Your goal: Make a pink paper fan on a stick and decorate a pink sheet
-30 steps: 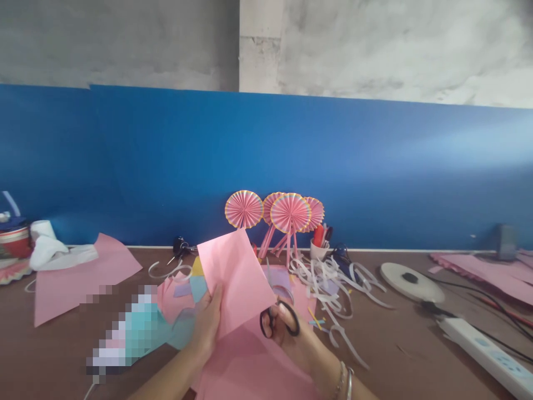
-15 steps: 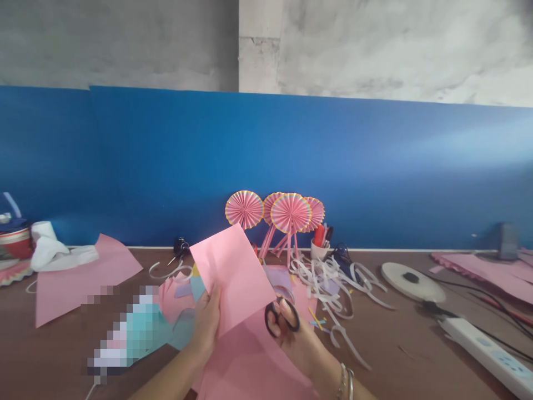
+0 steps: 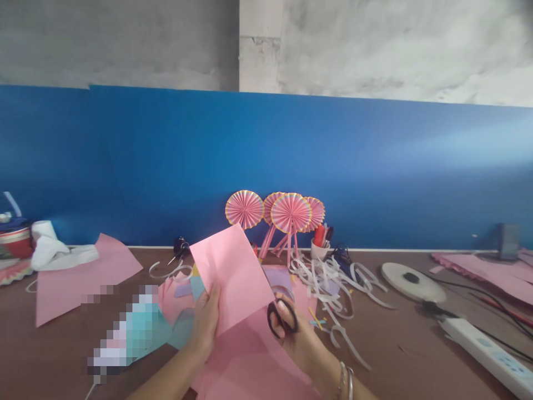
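Note:
My left hand (image 3: 207,319) is closed on the left edge of a pink paper sheet (image 3: 235,275), thumb on top, holding it tilted above the table. In my right hand (image 3: 295,333) is a pair of scissors (image 3: 282,319); thumb and fingers pass through the black handle loops. The scissors lie along the sheet's right edge, and most of their blades are hidden by the paper. Under both hands spreads more pink paper (image 3: 254,361).
Several pink pleated paper fans (image 3: 291,213) stand against the blue partition (image 3: 166,150). Curled white strips (image 3: 333,283) lie beside a white cup (image 3: 319,251) of pens. At right are a round white device (image 3: 395,280) and a power strip (image 3: 487,350); at left, pink paper (image 3: 83,280).
The scissor handles have closed a little and shifted slightly right with my right hand. The sheet and my left hand stay almost where they were.

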A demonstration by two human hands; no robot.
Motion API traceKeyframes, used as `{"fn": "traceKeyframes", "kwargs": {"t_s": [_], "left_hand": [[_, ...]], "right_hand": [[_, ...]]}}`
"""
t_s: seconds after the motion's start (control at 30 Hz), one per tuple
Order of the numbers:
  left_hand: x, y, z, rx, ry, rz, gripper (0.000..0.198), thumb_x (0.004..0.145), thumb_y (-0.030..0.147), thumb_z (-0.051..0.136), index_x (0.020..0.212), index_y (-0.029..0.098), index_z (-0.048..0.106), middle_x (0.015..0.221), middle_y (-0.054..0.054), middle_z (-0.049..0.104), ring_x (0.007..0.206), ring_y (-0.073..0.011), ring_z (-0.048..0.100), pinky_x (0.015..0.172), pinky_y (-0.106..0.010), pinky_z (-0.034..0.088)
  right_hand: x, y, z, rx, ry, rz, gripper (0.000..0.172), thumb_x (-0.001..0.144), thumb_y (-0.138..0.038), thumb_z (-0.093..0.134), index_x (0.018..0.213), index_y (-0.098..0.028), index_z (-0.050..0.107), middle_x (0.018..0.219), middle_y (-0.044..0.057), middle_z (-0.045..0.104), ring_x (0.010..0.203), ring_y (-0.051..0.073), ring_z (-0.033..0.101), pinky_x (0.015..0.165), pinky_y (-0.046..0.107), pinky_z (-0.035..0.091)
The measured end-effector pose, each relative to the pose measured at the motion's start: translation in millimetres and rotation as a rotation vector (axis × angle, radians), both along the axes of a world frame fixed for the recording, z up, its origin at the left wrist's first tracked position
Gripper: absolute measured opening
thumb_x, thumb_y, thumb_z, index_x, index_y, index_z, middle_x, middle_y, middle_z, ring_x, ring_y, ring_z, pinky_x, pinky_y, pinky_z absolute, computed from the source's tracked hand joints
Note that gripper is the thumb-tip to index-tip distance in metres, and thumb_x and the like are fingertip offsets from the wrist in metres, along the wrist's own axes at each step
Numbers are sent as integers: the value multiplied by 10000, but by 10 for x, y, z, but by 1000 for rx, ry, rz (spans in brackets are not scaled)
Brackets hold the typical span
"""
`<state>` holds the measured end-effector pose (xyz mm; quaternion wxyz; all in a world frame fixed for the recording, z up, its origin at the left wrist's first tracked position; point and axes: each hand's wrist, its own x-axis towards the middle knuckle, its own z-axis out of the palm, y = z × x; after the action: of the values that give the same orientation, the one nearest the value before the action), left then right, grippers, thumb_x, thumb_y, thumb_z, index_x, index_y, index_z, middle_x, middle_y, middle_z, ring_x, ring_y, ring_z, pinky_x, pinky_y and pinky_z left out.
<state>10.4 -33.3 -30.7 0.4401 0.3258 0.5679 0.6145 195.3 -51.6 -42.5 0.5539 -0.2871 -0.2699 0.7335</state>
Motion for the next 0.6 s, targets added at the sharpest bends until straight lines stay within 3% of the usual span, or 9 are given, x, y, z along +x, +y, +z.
{"fn": "traceKeyframes", "kwargs": {"t_s": [0.13,0.3,0.6], "left_hand": [[9,-9,-10,-9,26,-5,376,759,489,595,973,183,645,1095,-89,675,1013,-264,616,813,-322,498],[49,-46,-23,31,-4,-113,516,711,580,607,999,154,643,902,-88,717,855,-264,657,696,-329,516],[42,-38,-54,62,10,-111,531,718,586,604,1017,149,641,947,-81,713,848,-256,651,676,-307,509]], "right_hand": [[0,12,-18,98,1,52,316,656,-357,790,836,-221,568,588,-49,519,493,67,423,475,181,305],[3,5,60,187,0,111,273,715,-393,736,780,-203,551,589,-40,534,522,84,449,522,206,338],[18,-5,85,178,-65,105,271,768,-445,670,796,-199,559,640,-4,611,598,126,557,525,218,352]]}}
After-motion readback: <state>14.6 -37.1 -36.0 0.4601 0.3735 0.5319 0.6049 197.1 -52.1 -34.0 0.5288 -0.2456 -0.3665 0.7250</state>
